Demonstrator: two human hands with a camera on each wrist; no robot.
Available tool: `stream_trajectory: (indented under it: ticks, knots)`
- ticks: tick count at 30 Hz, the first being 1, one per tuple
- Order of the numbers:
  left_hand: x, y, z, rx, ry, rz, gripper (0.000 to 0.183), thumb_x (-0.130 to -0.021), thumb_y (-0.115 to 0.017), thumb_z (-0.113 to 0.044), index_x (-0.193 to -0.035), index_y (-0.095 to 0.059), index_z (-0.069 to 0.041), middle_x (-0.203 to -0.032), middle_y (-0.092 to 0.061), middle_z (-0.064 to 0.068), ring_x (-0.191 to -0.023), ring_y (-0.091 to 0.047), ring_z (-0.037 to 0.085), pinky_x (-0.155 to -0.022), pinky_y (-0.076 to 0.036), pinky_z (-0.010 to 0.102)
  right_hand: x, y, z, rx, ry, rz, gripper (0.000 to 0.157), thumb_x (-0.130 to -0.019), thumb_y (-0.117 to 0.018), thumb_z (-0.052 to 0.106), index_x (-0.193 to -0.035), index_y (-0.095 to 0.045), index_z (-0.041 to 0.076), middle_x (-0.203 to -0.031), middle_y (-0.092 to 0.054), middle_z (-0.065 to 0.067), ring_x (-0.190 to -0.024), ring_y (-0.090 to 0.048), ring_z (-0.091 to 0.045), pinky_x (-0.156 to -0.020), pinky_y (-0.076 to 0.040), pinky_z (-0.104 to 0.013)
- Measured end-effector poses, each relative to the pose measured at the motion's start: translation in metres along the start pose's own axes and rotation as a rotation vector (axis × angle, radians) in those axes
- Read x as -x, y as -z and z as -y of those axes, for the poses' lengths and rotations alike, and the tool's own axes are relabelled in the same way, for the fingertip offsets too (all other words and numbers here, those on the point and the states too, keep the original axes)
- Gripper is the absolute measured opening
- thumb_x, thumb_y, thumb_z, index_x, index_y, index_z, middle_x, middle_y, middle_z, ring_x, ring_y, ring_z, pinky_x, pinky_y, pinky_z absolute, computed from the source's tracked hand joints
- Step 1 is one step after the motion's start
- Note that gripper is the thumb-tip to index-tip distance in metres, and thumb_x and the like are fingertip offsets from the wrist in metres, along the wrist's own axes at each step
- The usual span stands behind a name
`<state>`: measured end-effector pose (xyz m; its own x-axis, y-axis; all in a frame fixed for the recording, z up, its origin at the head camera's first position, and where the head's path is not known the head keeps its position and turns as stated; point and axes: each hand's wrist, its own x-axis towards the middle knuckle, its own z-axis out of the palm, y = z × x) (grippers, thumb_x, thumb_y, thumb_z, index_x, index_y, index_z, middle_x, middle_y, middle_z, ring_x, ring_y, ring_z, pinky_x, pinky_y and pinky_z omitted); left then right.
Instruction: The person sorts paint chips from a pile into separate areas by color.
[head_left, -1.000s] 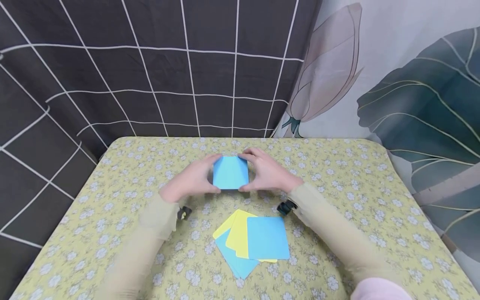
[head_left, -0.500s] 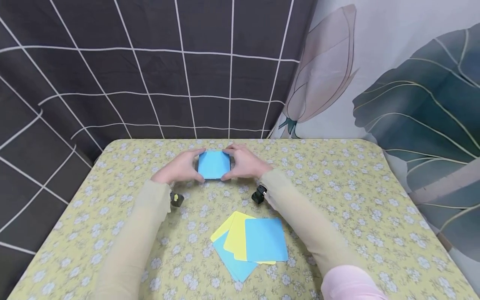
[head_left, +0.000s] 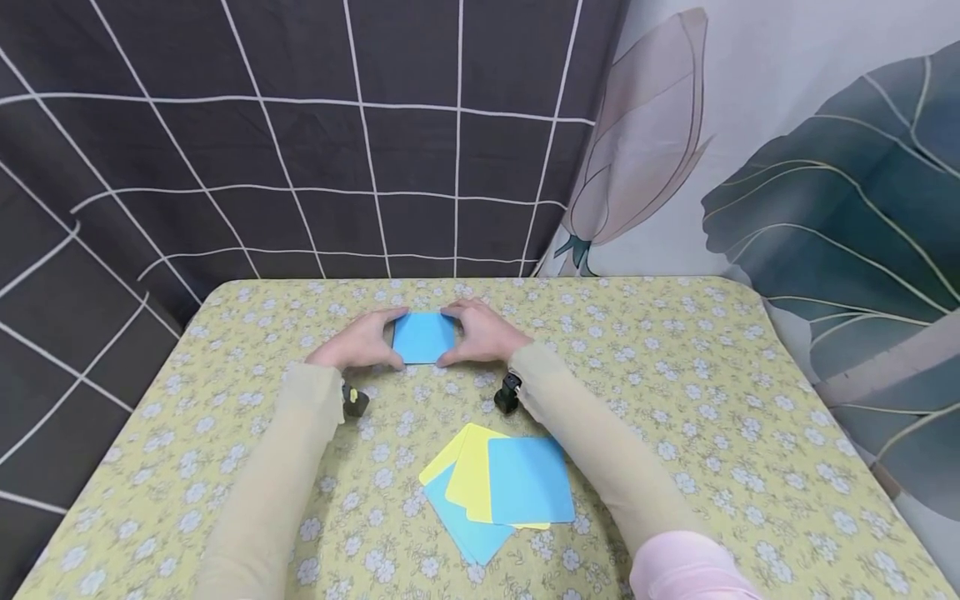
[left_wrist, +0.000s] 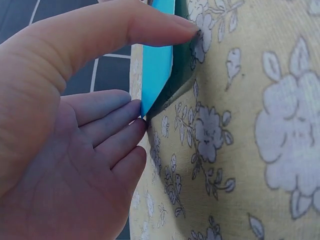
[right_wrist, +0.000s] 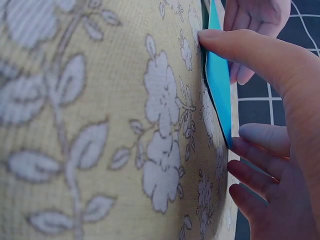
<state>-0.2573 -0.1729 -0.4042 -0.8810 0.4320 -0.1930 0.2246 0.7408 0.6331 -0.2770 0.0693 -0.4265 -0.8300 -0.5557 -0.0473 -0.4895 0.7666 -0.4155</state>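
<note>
Near the far side of the cloth, a blue square card (head_left: 423, 337) is held between both hands. My left hand (head_left: 365, 340) grips its left side, thumb at the near corner and a finger at the far corner. On the opposite side my right hand (head_left: 480, 335) grips it the same way. In the left wrist view, the blue card (left_wrist: 158, 65) lies close to the cloth with a shadow under its near edge. The right wrist view shows the card (right_wrist: 218, 82) nearly edge-on, thumb at its near edge; whether it fully touches the cloth I cannot tell.
Closer to me lies a fanned group of overlapping cards: a blue card (head_left: 531, 481) on top, yellow cards (head_left: 471, 475) under it, and more blue (head_left: 471, 529) at the bottom. A floral yellow cloth (head_left: 712, 400) covers the table. A dark gridded curtain (head_left: 300, 150) hangs behind.
Both hands have carried the blue card leftward and away from me, then slightly back and down toward the cloth. The fanned cards have stayed in place.
</note>
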Motion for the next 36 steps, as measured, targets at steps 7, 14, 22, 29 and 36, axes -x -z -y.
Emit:
stream_trajectory:
  ticks: [7,14,22,29,36]
  knots:
    - [-0.001,-0.001,0.002,0.037,0.020,0.014,0.104,-0.071,-0.084,-0.011,-0.159,-0.030,-0.001,-0.156,-0.036,0.026,-0.135,-0.043,0.040,-0.113,-0.037,0.051,-0.001,0.000,0.000,0.004,0.006,0.003,0.098,-0.076,-0.083,0.054,-0.154,-0.045,0.007,-0.156,-0.043,-0.011,-0.144,-0.036,-0.029,-0.117,-0.032,-0.037]
    - [0.000,-0.002,0.002,0.050,0.019,0.014,0.105,-0.069,-0.083,-0.010,-0.159,-0.030,-0.001,-0.154,-0.039,0.026,-0.130,-0.046,0.039,-0.111,-0.039,0.051,-0.001,0.000,0.000,0.002,0.007,0.004,0.100,-0.076,-0.083,0.056,-0.154,-0.044,0.008,-0.156,-0.042,-0.012,-0.144,-0.035,-0.030,-0.117,-0.033,-0.038]
    - [0.003,-0.002,0.001,0.076,0.015,-0.003,0.106,-0.070,-0.084,-0.012,-0.159,-0.028,0.000,-0.154,-0.038,0.026,-0.131,-0.046,0.040,-0.112,-0.038,0.053,0.003,0.003,0.003,-0.039,-0.005,-0.003,0.104,-0.075,-0.082,0.060,-0.156,-0.041,0.009,-0.159,-0.038,-0.011,-0.144,-0.036,-0.029,-0.116,-0.034,-0.040]
    - [0.007,-0.005,0.000,0.102,0.007,-0.032,0.107,-0.071,-0.087,-0.015,-0.160,-0.028,-0.002,-0.160,-0.033,0.022,-0.137,-0.041,0.039,-0.113,-0.037,0.052,0.009,0.013,0.009,-0.078,0.011,-0.017,0.103,-0.077,-0.082,0.056,-0.157,-0.039,0.007,-0.159,-0.036,-0.016,-0.145,-0.035,-0.033,-0.117,-0.032,-0.045]
    - [0.012,-0.006,-0.006,0.067,-0.035,-0.101,0.110,-0.070,-0.091,-0.022,-0.159,-0.031,-0.003,-0.160,-0.033,0.021,-0.143,-0.035,0.041,-0.115,-0.032,0.058,0.020,0.024,0.007,-0.076,0.032,-0.037,0.103,-0.078,-0.081,0.057,-0.157,-0.039,0.006,-0.161,-0.034,-0.017,-0.147,-0.032,-0.032,-0.118,-0.031,-0.046]
